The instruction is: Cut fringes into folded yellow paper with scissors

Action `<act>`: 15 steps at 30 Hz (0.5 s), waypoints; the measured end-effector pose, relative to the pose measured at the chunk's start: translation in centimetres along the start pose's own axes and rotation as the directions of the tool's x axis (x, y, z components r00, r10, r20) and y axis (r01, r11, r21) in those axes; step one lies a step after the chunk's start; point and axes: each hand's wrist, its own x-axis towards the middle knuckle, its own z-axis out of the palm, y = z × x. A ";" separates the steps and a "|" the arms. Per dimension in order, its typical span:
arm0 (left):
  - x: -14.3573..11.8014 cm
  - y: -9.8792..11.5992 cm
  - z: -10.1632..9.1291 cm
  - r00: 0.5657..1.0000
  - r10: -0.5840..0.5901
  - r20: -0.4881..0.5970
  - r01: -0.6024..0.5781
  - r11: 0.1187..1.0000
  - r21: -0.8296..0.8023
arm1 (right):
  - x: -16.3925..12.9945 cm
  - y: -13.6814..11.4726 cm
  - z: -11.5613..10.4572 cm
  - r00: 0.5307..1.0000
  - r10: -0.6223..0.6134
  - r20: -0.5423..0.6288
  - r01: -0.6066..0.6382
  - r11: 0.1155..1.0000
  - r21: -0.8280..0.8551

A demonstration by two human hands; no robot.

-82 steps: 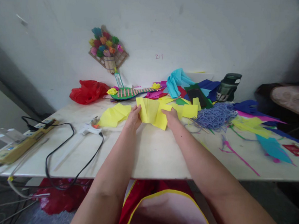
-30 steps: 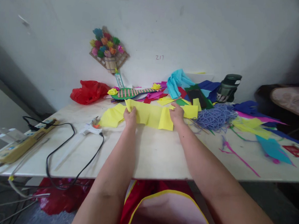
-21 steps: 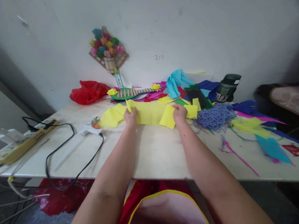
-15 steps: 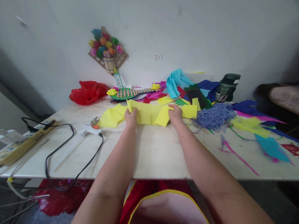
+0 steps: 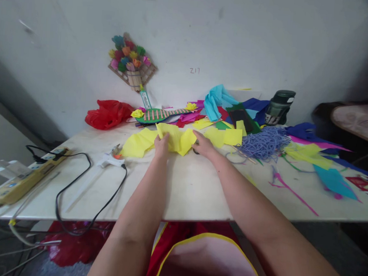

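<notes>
A creased strip of yellow paper point(image 5: 178, 138) lies bunched on the white table point(image 5: 186, 188) at its far middle. My left hand point(image 5: 161, 145) pinches the paper's left end. My right hand point(image 5: 203, 145) grips its right end, pushed in close to the left hand. Something small and dark shows under my right hand; I cannot tell what it is. Another yellow sheet point(image 5: 138, 143) lies just left of my left hand, and more yellow pieces point(image 5: 225, 136) lie to the right.
A glue gun point(image 5: 110, 158) with black cord and a power strip point(image 5: 26, 175) sit at the left. A red bag point(image 5: 109, 113), a craft guitar point(image 5: 160, 114), purple string point(image 5: 265, 143), a dark green jar point(image 5: 279, 107) and coloured paper scraps point(image 5: 309, 153) crowd the back and right.
The strip was stretched wide between my hands a second ago. My right hand has since slid left, folding the paper into a bunch. My left hand stayed in place.
</notes>
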 end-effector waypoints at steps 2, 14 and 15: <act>0.0 0.0 0.0 1.000 -0.008 -0.002 0.008 1.000 0.006 | -0.3 -0.2 0.1 0.999 -0.017 0.033 0.021 0.991 -0.135; -0.3 0.5 0.3 0.993 -0.106 0.045 0.098 0.983 0.153 | -0.3 -0.8 -3.4 0.955 0.250 -0.161 -0.295 0.723 -0.625; -0.3 0.5 0.3 0.994 -0.099 0.039 0.089 0.976 0.199 | -0.3 -0.9 -3.6 0.947 0.293 -0.132 -0.304 0.681 -0.666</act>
